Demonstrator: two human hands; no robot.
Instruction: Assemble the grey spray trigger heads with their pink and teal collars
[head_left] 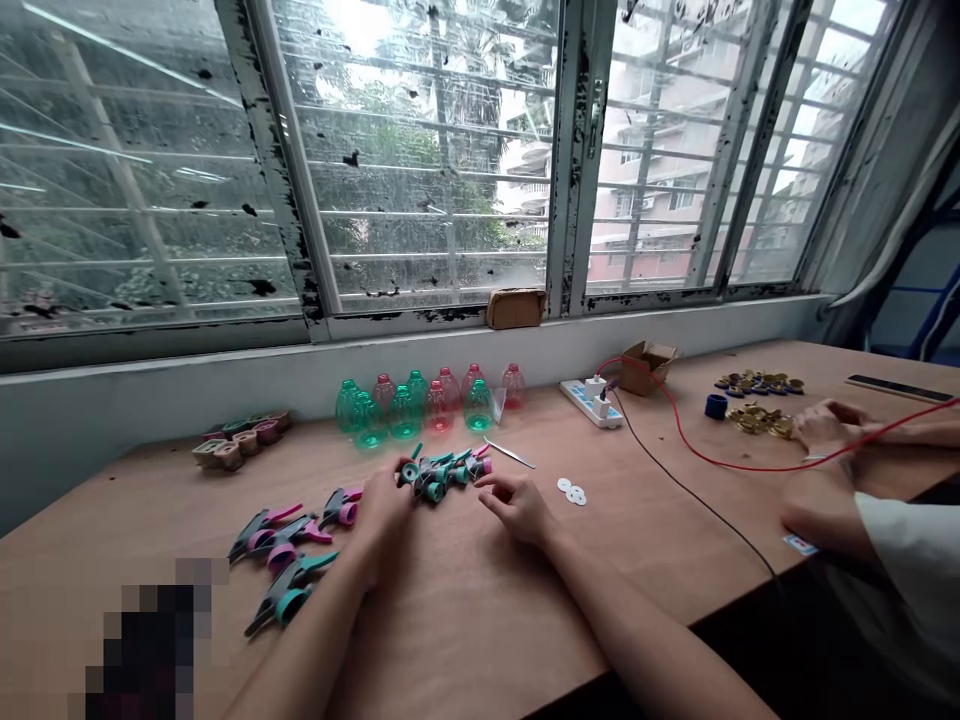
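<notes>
My left hand is at the left end of a heap of grey and teal trigger spray heads, its fingers closed round one spray head; part of the grip is hidden behind the hand. On the heap's right side my right hand rests near the table, fingers loosely bent and apart, with nothing visible in them. More spray heads, pink ones and a larger teal one, lie left of my left forearm. Behind the heap stand green bottles and red bottles without tops.
White discs and tweezers lie nearby. Farther back are a power strip with cables, a small cardboard box and stacked small pieces. At right, another person's hands are beside gold-coloured parts.
</notes>
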